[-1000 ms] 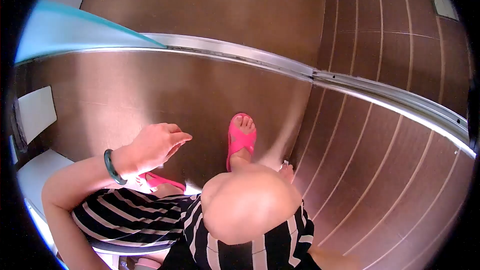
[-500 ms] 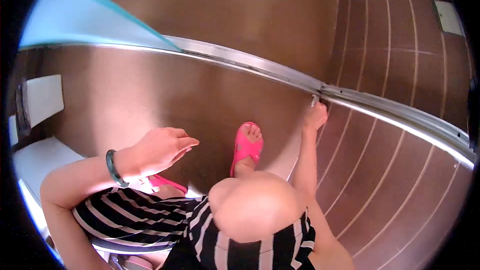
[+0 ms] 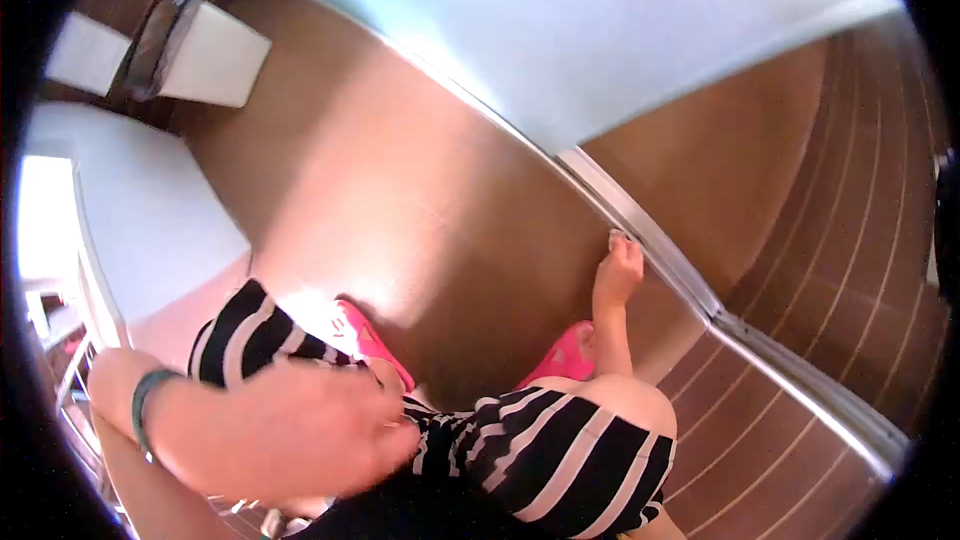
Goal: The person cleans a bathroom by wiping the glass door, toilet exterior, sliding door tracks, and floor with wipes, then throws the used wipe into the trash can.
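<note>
My right hand (image 3: 619, 272) is low by the metal floor rail (image 3: 648, 223), fingers pinched on a small whitish crumpled scrap (image 3: 616, 234) that looks like tissue. The scrap is at the near side of the rail; whether it touches the metal is hard to tell. Closer to me, my left hand (image 3: 290, 430), with a dark green bangle (image 3: 142, 410) on its wrist, hovers over my lap. Motion blurs its fingers, which look bent, and nothing shows in them.
A bluish glass panel (image 3: 600, 30) rises from the rail. Brown striped tiles (image 3: 760, 420) run along the right. Pink sandals (image 3: 565, 352) are on my feet on the brown floor (image 3: 420, 200). A white bin-like container (image 3: 215, 55) and a pale white surface (image 3: 160, 210) stand left.
My view has turned, and the glass panel now fills more of the top. The right hand is farther along the rail, away from the striped tiles. My left hand has come nearer to my body.
</note>
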The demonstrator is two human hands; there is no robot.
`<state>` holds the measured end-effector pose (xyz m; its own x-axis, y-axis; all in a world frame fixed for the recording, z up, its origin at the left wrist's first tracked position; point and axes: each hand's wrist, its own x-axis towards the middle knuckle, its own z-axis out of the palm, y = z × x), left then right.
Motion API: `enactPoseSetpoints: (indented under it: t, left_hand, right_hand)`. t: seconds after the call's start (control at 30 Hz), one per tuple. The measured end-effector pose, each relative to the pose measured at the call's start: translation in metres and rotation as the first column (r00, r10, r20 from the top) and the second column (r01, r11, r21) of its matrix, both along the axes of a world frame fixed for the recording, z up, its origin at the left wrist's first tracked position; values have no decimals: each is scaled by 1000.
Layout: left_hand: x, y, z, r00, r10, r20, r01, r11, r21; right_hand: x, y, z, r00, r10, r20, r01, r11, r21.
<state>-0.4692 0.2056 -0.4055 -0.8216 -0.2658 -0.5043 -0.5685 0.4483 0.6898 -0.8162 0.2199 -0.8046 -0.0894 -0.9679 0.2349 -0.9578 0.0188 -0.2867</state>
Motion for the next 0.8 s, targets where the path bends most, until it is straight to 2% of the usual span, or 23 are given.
enactPoseSetpoints:
  t: [0.03, 0.07, 0.1, 0.13, 0.2, 0.23, 0.3, 0.33, 0.4, 0.43, 0.47, 0.5, 0.57, 0.6, 0.63, 0.67, 0.7, 0.73, 0.77, 0.8]
  left_hand:
    - [9, 8, 13, 998, 23, -65, -17, 996, 83]
    - [18, 24, 18, 993, 59, -106, -50, 994, 93]
    - [27, 40, 21, 985, 93, -148, -79, 992, 104]
    - [32, 51, 24, 983, 126, -133, -114, 989, 95]
    - [28, 65, 26, 902, 402, -156, -378, 911, 166]
    - [26, 76, 20, 892, 427, -151, -405, 901, 157]
    - [18, 96, 4, 759, 584, -287, -618, 785, -37]
    - [14, 102, 0, 754, 583, -303, -630, 772, -83]
    - [13, 112, -9, 726, 601, -333, -666, 736, -124]
    - [13, 112, -11, 714, 602, -358, -686, 703, -184]
    - [14, 111, -11, 716, 598, -360, -694, 668, -270]
    - [15, 113, -11, 705, 610, -362, -705, 653, -275]
    - [17, 116, -11, 665, 649, -369, -747, 569, -344]
    - [17, 118, -12, 647, 661, -380, -762, 556, -332]
    - [18, 120, -12, 635, 666, -391, -772, 546, -325]
    - [21, 121, -10, 641, 667, -380, -766, 531, -361]
    - [23, 122, -9, 647, 668, -369, -760, 519, -392]
    - [26, 123, -10, 651, 666, -365, -756, 525, -391]
    - [29, 124, -10, 636, 673, -377, -769, 516, -377]
    - [32, 124, -10, 646, 657, -388, -762, 526, -379]
  right_hand:
    - [26, -17, -6, 997, 73, 21, -73, 997, -28]
    - [57, -32, -1, 946, 4, 323, -16, 999, 34]
    - [77, -47, -5, 964, 258, 70, -254, 965, -67]
    - [101, -60, -10, 935, 349, 64, -340, 933, -119]
    - [146, -86, -18, 887, 453, 88, -435, 884, -169]
    - [165, -100, -21, 856, 506, 101, -487, 857, -168]
    - [202, -122, -12, 757, 632, 163, -600, 772, -209]
    - [219, -126, -8, 742, 649, 167, -618, 759, -205]
    - [247, -122, -8, 571, 764, 300, -770, 625, -127]
    - [261, -115, -4, 559, 774, 297, -780, 613, -129]
    - [269, -101, -5, 434, 831, 349, -842, 511, -170]
    - [275, -87, -6, 297, 871, 392, -890, 401, -216]
    - [278, -68, -8, 211, 551, 808, -943, 333, 20]
    - [273, -69, 13, 399, 404, 823, -906, 311, 286]
    - [271, -70, 13, 403, 413, 817, -907, 302, 295]
    - [270, -72, 17, 446, 73, 892, -865, 293, 408]
    - [268, -74, 20, 451, -279, 848, -820, 247, 517]
    - [262, -78, 25, 401, -390, 829, -843, 197, 501]
    - [260, -82, 30, 421, -386, 821, -836, 187, 516]
    - [258, -86, 34, 363, -489, 793, -846, 185, 501]
